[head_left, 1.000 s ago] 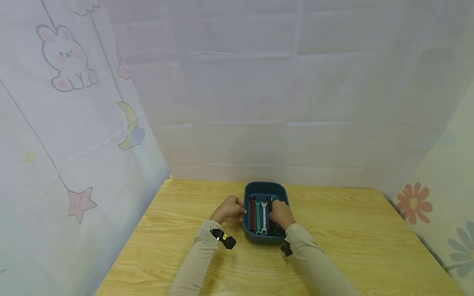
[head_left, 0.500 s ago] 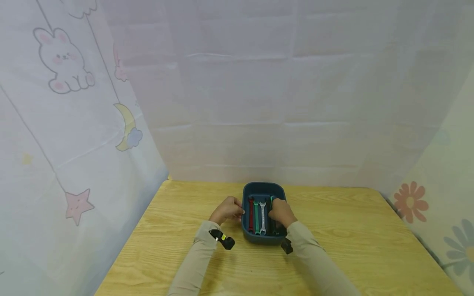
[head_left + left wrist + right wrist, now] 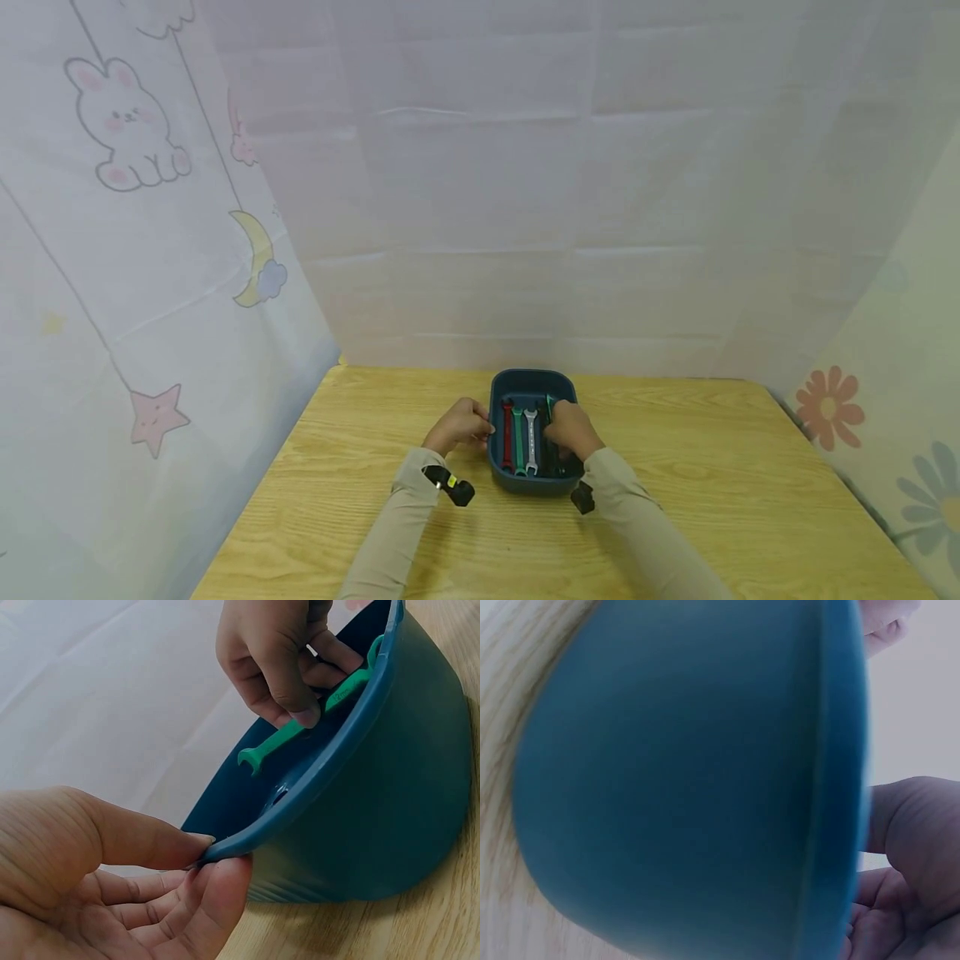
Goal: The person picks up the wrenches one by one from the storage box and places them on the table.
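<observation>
A dark blue bin (image 3: 532,379) sits on the table. My left hand (image 3: 459,427) pinches its left rim between thumb and fingers, plain in the left wrist view. Inside the bin, my right hand (image 3: 572,429) grips a green open-end wrench (image 3: 281,738), thumb along its shaft. To the left of that hand a red wrench (image 3: 507,437), another green wrench (image 3: 519,442) and a silver wrench (image 3: 532,442) lie side by side. A dark, partly hidden item (image 3: 550,458) lies near the right hand. The bin's wall (image 3: 682,780) hides the fingertips in the right wrist view.
The wooden table (image 3: 712,467) extends around the bin on both sides and in front. A pale hanging cloth (image 3: 480,208) stands behind the table's far edge, and printed cloth (image 3: 150,333) hangs at the left.
The head view has shifted slightly. Inside the bin my right hand has risen a little; my left hand keeps its pinch on the rim.
</observation>
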A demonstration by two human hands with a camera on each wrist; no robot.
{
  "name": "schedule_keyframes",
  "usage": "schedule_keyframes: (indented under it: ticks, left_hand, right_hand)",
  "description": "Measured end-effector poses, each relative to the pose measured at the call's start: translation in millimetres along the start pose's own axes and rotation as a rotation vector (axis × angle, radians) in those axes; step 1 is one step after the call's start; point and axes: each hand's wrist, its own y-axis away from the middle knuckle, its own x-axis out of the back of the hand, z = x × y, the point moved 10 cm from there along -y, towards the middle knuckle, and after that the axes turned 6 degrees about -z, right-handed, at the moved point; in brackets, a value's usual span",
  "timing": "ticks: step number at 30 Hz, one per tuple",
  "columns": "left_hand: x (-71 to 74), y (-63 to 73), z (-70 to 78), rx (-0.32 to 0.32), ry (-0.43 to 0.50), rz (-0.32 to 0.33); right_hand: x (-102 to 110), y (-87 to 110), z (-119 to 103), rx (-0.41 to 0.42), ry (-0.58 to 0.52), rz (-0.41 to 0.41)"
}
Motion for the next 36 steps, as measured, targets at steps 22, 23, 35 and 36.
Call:
schedule_keyframes:
  ticks: [22, 23, 35, 36]
  left_hand:
    - [-0.7, 2.1, 0.8, 0.009, 0.005, 0.009]
    - [-0.7, 2.3, 0.8, 0.011, 0.004, 0.009]
    - [0.2, 3.0, 0.6, 0.006, 0.002, 0.01]
    - [0.3, 2.8, 0.6, 0.005, 0.001, 0.011]
  right_hand:
    - [13, 7.7, -4, 0.018, -0.027, 0.064]
    - [13, 7.9, -5, 0.021, -0.031, 0.066]
    - [18, 10.3, -5, 0.017, -0.044, 0.062]
    - [18, 10.3, -4, 0.017, -0.05, 0.062]
